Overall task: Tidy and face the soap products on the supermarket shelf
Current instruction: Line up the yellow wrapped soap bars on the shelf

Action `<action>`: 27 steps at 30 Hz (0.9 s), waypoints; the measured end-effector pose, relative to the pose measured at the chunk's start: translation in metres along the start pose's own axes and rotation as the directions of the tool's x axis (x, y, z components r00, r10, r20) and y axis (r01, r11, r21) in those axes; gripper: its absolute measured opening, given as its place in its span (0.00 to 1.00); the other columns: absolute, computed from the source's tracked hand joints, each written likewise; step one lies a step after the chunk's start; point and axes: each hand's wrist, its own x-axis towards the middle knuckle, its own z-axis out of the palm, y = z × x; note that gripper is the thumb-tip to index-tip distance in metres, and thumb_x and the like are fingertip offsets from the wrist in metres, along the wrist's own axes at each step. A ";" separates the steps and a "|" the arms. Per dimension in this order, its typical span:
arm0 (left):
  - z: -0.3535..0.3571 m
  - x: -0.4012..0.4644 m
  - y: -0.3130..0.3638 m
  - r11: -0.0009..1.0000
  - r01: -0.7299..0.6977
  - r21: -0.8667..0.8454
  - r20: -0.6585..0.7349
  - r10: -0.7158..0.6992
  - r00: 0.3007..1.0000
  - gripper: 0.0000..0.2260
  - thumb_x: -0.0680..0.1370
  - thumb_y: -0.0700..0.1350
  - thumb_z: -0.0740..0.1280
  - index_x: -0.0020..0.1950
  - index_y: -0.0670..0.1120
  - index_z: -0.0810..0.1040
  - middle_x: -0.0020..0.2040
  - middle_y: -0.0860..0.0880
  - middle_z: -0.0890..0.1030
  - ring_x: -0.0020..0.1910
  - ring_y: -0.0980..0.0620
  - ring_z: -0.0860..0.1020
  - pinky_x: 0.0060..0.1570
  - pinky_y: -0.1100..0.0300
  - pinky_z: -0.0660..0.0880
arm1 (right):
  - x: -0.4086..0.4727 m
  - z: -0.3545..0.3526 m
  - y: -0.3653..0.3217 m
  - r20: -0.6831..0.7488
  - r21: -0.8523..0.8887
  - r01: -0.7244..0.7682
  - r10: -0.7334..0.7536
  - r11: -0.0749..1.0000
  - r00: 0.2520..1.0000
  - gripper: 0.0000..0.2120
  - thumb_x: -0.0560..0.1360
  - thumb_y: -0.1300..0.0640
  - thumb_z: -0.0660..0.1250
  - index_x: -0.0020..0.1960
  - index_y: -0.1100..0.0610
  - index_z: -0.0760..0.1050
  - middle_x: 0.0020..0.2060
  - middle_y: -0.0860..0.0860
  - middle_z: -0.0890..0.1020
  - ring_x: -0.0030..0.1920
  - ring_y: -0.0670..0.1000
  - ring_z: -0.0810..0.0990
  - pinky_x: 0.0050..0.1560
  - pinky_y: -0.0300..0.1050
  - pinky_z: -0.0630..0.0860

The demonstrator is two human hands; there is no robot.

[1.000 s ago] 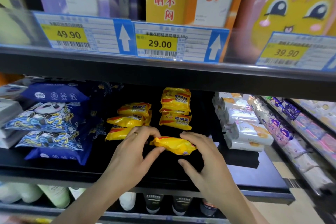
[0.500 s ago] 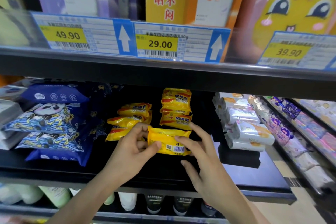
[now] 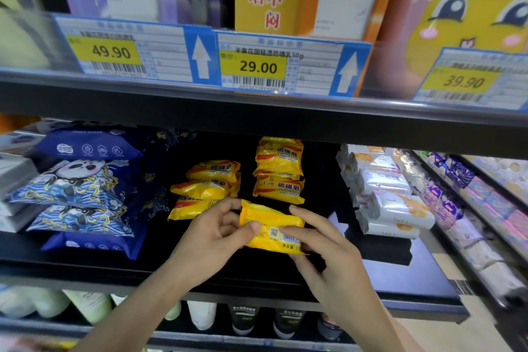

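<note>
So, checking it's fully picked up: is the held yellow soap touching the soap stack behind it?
Cannot tell. In the head view the held soap overlaps the stack, hiding any gap.

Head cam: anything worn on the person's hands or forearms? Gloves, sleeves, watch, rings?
Nothing worn that shows. The left hand and right hand are bare: no gloves, no rings visible. Both forearms are bare down to the frame's bottom edge, with no sleeve, watch or band in view.
</note>
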 end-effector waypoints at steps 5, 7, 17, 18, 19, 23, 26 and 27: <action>0.000 0.000 -0.001 0.999 -0.031 0.043 0.000 0.031 1.000 0.26 0.72 0.65 0.71 0.69 0.62 0.74 0.47 0.48 0.86 0.51 0.51 0.86 0.59 0.49 0.80 | 0.001 0.001 0.004 -0.016 0.130 -0.074 0.077 0.989 0.997 0.21 0.78 0.63 0.72 0.66 0.43 0.80 0.72 0.41 0.74 0.70 0.48 0.76 0.59 0.46 0.81; 0.000 0.000 0.000 0.997 -0.050 0.063 0.001 0.050 0.999 0.26 0.73 0.66 0.70 0.70 0.64 0.73 0.50 0.52 0.85 0.53 0.53 0.85 0.56 0.51 0.81 | 0.001 0.000 0.006 0.001 0.181 -0.123 0.125 0.976 0.992 0.25 0.77 0.67 0.73 0.65 0.41 0.80 0.71 0.42 0.75 0.69 0.49 0.77 0.59 0.45 0.81; -0.005 -0.010 0.006 0.947 -0.205 0.246 0.077 0.191 0.978 0.25 0.77 0.62 0.68 0.74 0.69 0.71 0.74 0.64 0.70 0.70 0.59 0.74 0.57 0.53 0.81 | 0.003 -0.003 0.005 0.067 0.354 -0.293 0.289 0.888 0.955 0.16 0.82 0.54 0.67 0.67 0.41 0.77 0.61 0.46 0.83 0.60 0.52 0.83 0.57 0.44 0.79; -0.004 -0.011 0.006 0.935 -0.229 0.271 0.091 0.212 0.973 0.26 0.77 0.61 0.69 0.74 0.69 0.70 0.75 0.64 0.69 0.71 0.59 0.73 0.55 0.57 0.81 | 0.003 -0.003 0.005 0.076 0.373 -0.305 0.298 0.876 0.951 0.16 0.82 0.55 0.67 0.66 0.41 0.77 0.60 0.46 0.83 0.60 0.52 0.84 0.58 0.48 0.80; -0.004 -0.011 0.005 0.923 -0.249 0.293 0.105 0.227 0.968 0.26 0.76 0.60 0.71 0.75 0.68 0.70 0.75 0.64 0.69 0.72 0.59 0.72 0.54 0.59 0.82 | 0.003 -0.003 0.005 0.085 0.385 -0.312 0.303 0.868 0.949 0.16 0.82 0.56 0.66 0.66 0.41 0.77 0.60 0.46 0.84 0.60 0.52 0.84 0.59 0.50 0.80; -0.002 -0.009 0.002 0.880 -0.292 0.374 0.118 0.267 0.956 0.27 0.77 0.56 0.72 0.75 0.67 0.71 0.76 0.64 0.69 0.76 0.58 0.68 0.62 0.58 0.78 | 0.005 -0.003 0.006 0.112 0.388 -0.346 0.328 0.855 0.938 0.15 0.84 0.57 0.65 0.66 0.41 0.77 0.56 0.46 0.85 0.57 0.52 0.85 0.58 0.52 0.82; -0.003 -0.009 0.002 0.885 -0.284 0.370 0.106 0.264 0.959 0.25 0.78 0.55 0.72 0.74 0.67 0.72 0.74 0.64 0.72 0.75 0.59 0.69 0.66 0.57 0.74 | 0.005 -0.004 0.008 0.130 0.370 -0.367 0.343 0.854 0.930 0.15 0.84 0.58 0.64 0.65 0.41 0.77 0.53 0.48 0.85 0.55 0.52 0.85 0.59 0.54 0.81; -0.003 -0.009 0.002 0.888 -0.279 0.366 0.101 0.260 0.960 0.24 0.78 0.56 0.72 0.73 0.68 0.73 0.73 0.65 0.73 0.75 0.59 0.70 0.66 0.58 0.74 | 0.005 -0.004 0.008 0.137 0.364 -0.372 0.346 0.854 0.928 0.15 0.84 0.57 0.64 0.65 0.41 0.77 0.53 0.48 0.85 0.54 0.53 0.85 0.59 0.55 0.81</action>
